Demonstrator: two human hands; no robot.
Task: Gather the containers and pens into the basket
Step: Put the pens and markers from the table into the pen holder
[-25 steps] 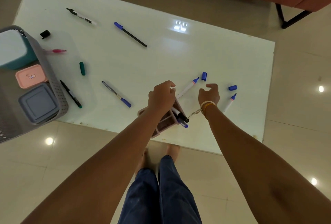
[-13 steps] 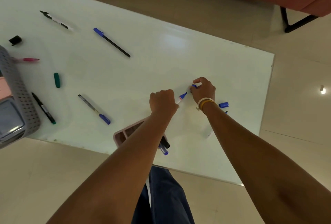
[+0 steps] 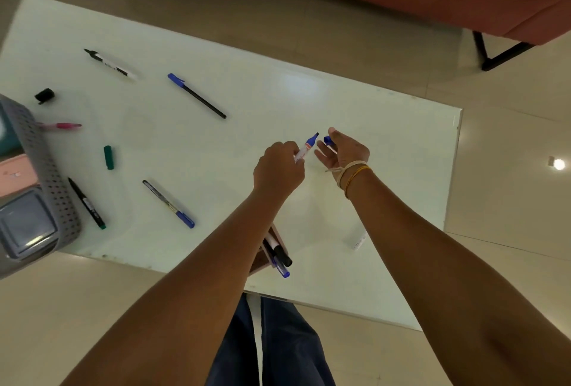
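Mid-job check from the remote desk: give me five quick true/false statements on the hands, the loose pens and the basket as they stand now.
1. The left hand holds an uncapped blue marker. True.
2. The right hand is empty. False: it holds a blue cap.
3. The green cap lies in the basket. False: it lies on the table.
4. A pink pen lies beside the basket. True.
5. The basket holds no containers. False: a grey container sits inside.

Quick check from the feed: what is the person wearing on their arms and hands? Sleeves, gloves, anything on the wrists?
Both forearms are bare: no sleeves, no gloves. The right hand has a pale knotted string and a thin orange-yellow thread around its wrist. The left hand and its wrist show nothing worn.
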